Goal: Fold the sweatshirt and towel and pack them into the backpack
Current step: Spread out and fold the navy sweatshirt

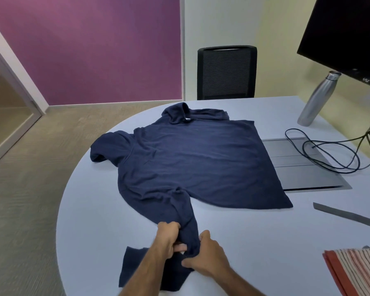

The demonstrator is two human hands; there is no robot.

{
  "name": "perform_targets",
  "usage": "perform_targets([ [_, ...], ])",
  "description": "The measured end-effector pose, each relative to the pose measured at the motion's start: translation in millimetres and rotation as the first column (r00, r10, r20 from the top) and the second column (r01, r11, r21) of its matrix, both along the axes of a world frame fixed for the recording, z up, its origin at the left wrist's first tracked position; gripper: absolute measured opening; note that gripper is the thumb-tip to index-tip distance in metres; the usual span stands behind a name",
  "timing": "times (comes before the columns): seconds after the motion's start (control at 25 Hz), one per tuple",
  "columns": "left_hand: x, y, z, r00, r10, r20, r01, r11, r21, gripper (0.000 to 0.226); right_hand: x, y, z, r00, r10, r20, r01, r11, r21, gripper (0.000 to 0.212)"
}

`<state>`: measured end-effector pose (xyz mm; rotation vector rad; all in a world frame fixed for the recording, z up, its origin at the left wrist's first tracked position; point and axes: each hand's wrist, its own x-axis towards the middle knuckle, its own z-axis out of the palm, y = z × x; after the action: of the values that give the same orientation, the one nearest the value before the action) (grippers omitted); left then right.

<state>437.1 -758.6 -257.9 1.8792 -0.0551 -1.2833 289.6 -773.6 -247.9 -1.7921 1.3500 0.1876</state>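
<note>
A navy sweatshirt (190, 159) lies spread flat on the pale blue table (98, 221), its hood at the far left and one sleeve at the far edge. The near sleeve runs toward me, and both hands grip it close together. My left hand (169, 240) pinches the sleeve from the left; my right hand (205, 255) holds it from the right, near the cuff. A red-and-cream striped towel (357, 272) lies folded at the near right corner. No backpack is in view.
A steel bottle (318, 99) stands at the far right under a black monitor (346, 33). A black cable (329, 152) loops over a grey cable hatch (303, 167). A grey strap (348, 214) lies at right. A black chair (226, 71) stands behind the table.
</note>
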Motion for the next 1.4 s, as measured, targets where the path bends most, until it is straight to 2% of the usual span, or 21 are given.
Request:
perform_targets([
  [0.16,18,18,6,0.959,-0.116,0.26,0.098,0.992,0.081,0.024,-4,-6,-1,0.993,-0.12,0.002,0.119,0.992,0.035,0.029],
  [0.24,28,28,10,0.894,-0.29,0.342,0.229,0.951,0.209,0.029,-10,-14,2,0.994,-0.11,-0.006,0.11,0.994,0.009,0.019],
  [0.28,30,33,12,0.838,-0.415,0.354,0.32,0.9,0.296,0.033,-12,-18,1,0.998,-0.035,-0.049,0.031,0.997,-0.077,0.019],
  [0.32,31,37,13,0.765,-0.536,0.359,0.4,0.83,0.388,0.039,-14,-20,-1,0.992,0.065,-0.107,-0.091,0.963,-0.254,0.023],
  [0.36,32,40,14,0.673,-0.645,0.362,0.456,0.747,0.484,0.049,-15,-23,-6,0.971,0.169,-0.168,-0.23,0.851,-0.472,0.031],
  [0.44,33,42,17,0.434,-0.788,0.437,0.452,0.61,0.651,0.074,-14,-23,0,0.915,0.28,-0.292,-0.404,0.64,-0.654,0.045],
  [0.48,35,41,17,0.288,-0.817,0.499,0.422,0.576,0.7,0.086,-15,-23,4,0.914,0.289,-0.286,-0.406,0.609,-0.681,0.044],
  [0.56,38,38,17,-0.025,-0.791,0.612,0.433,0.543,0.719,0.104,-18,-24,4,0.953,0.23,-0.198,-0.303,0.676,-0.671,0.033],
  [0.6,40,37,13,-0.137,-0.75,0.647,0.496,0.514,0.7,0.109,-20,-23,3,0.958,0.212,-0.192,-0.286,0.731,-0.619,0.034],
  [0.64,42,35,9,-0.191,-0.718,0.669,0.58,0.467,0.667,0.111,-23,-21,-1,0.952,0.223,-0.207,-0.303,0.763,-0.571,0.043],
  [0.72,48,34,2,-0.159,-0.743,0.65,0.705,0.376,0.602,0.114,-28,-21,-4,0.938,0.265,-0.224,-0.342,0.813,-0.471,0.071],
  [0.84,54,38,-6,-0.107,-0.823,0.558,0.719,0.323,0.616,0.121,-37,-24,0,0.872,0.434,-0.227,-0.487,0.819,-0.304,0.096],
  [0.92,56,37,-9,-0.138,-0.84,0.525,0.687,0.3,0.662,0.122,-45,-24,4,0.828,0.524,-0.201,-0.56,0.793,-0.239,0.089],
  [1.0,59,32,-5,-0.173,-0.848,0.5,0.663,0.275,0.696,0.124,-45,-27,11,0.786,0.581,-0.211,-0.615,0.771,-0.166,0.066],
  [1.08,64,30,-3,-0.217,-0.841,0.496,0.656,0.25,0.712,0.124,-40,-35,12,0.699,0.646,-0.306,-0.707,0.69,-0.157,0.045],
  [1.2,73,33,-5,-0.28,-0.78,0.56,0.675,0.254,0.692,0.115,-36,-55,8,0.577,0.675,-0.46,-0.811,0.539,-0.227,0.028],
  [1.28,79,33,-6,-0.238,-0.744,0.624,0.731,0.286,0.62,0.105,-36,-68,5,0.577,0.648,-0.497,-0.813,0.516,-0.271,0.023],
  [1.4,94,28,-3,-0.026,-0.698,0.716,0.8,0.415,0.433,0.077,-31,-90,7,0.714,0.535,-0.452,-0.697,0.611,-0.376,0.037],
])
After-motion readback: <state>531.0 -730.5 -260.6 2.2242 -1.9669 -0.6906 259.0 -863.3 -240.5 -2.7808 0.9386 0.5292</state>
